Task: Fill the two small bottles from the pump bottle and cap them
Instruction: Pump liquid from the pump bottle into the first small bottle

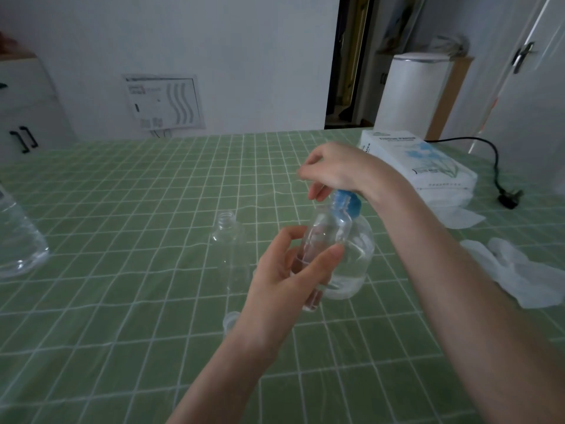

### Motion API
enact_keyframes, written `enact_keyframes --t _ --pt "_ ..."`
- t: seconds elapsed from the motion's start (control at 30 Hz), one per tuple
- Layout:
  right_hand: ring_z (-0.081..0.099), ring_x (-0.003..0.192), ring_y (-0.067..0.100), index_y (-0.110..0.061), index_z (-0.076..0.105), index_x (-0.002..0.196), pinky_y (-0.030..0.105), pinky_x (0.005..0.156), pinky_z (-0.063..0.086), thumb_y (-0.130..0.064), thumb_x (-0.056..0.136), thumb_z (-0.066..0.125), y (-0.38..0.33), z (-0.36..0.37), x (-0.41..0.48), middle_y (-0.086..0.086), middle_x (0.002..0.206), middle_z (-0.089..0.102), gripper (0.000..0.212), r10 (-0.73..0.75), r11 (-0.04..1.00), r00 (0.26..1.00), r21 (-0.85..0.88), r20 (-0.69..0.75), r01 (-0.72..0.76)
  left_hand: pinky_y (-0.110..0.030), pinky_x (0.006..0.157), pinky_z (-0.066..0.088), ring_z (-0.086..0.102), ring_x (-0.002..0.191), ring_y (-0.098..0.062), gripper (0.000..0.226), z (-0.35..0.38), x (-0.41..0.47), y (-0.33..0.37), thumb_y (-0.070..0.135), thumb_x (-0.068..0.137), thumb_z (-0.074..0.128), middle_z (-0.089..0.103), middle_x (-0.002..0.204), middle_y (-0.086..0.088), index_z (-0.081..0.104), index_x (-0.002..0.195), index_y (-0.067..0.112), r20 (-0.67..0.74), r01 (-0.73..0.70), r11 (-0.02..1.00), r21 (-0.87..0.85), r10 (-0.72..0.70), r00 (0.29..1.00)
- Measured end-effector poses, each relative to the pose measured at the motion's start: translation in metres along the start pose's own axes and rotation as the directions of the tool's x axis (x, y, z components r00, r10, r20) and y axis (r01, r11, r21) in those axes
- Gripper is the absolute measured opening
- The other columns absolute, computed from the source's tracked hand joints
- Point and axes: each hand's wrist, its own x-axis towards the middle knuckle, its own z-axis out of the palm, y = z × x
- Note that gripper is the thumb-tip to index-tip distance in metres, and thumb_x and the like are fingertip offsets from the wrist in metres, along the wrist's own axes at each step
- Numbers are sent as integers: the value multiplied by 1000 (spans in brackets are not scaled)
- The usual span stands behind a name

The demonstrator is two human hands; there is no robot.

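Our left hand (pixel 284 286) wraps one small bottle (pixel 327 237), mouth raised to the spout of the pump bottle (pixel 360 249) to catch liquid; our right hand (pixel 339 169), fingers loosely bent, rests on its pump. The second small bottle (pixel 229 240) waits uncapped left of the pump bottle.

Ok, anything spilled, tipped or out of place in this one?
No spill shows. Only a crumpled white wad lies on the tablecloth right of the pump bottle, and a black plug rests near the right edge.
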Motion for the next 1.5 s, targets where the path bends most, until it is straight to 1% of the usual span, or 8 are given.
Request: enact_keyframes --t 0.17,0.37,0.63,0.8,0.97,1.2,1.3,1.5 --pt "69 97 28 0 62 118 29 79 49 -28 94 52 -4 -10 1 11 93 74 38 -5 1000 1000 -22 -2 5 -18 50 44 55 65 -14 29 0 1 0 41 70 66 66 75 0 62 95 26 10 -16 1000 -3 16 1000" --pt "69 96 29 -2 64 112 42 96 50 -28 93 53 -6 -8 3 14 98 73 34 3 1000 1000 -31 28 -2 -16 50 44 57 68 -14 27 -1 2 0 41 70 67 70 85 -9 63 94 29 -4 -14 1000 1 14 1000" --pt "68 97 30 -2 63 112 44 97 48 -27 94 52 -1 -1 -1 15 101 72 33 28 999 999 -39 38 -26 -16 48 44 55 66 -16 40 -1 0 -1 45 64 66 67 78 -5 61 96 21 -3 -15 1000 12 15 1000" --pt "68 98 29 -1 60 115 42 94 50 -27 94 51 -4 -7 -1 15 101 72 35 17 998 1000 -57 22 -16 -16 49 43 55 65 -14 31 0 2 -2 45 69 70 65 74 -1 63 93 27 3 -15 1000 5 15 1000" --pt "70 92 26 -3 59 115 35 82 52 -28 94 51 -8 -10 1 12 95 73 33 10 998 1000 -69 8 -10 -17 50 44 56 67 -14 21 -1 4 -3 42 71 67 68 80 -5 63 90 33 5 -22 1000 -4 22 1000" --pt "68 96 27 -4 61 113 40 93 50 -27 94 51 -5 -7 1 12 100 72 32 24 998 999 -67 22 -22 -19 49 44 53 67 -19 22 -1 3 -1 39 73 69 66 80 -9 63 91 27 2 -27 1000 -10 27 1000" --pt "67 98 28 -4 60 115 42 97 48 -28 95 50 -2 -2 0 13 103 71 33 40 998 998 -58 43 -38 -18 48 43 52 66 -20 33 -1 1 0 40 70 69 64 80 -12 62 94 20 8 -28 1000 -7 28 1000" --pt "69 96 29 -2 60 115 43 94 50 -25 93 50 -3 -4 0 14 100 72 33 18 998 1000 -61 11 -17 -17 48 43 53 67 -19 32 0 2 -1 42 73 71 64 79 -8 62 96 22 3 -22 1000 4 22 1000"
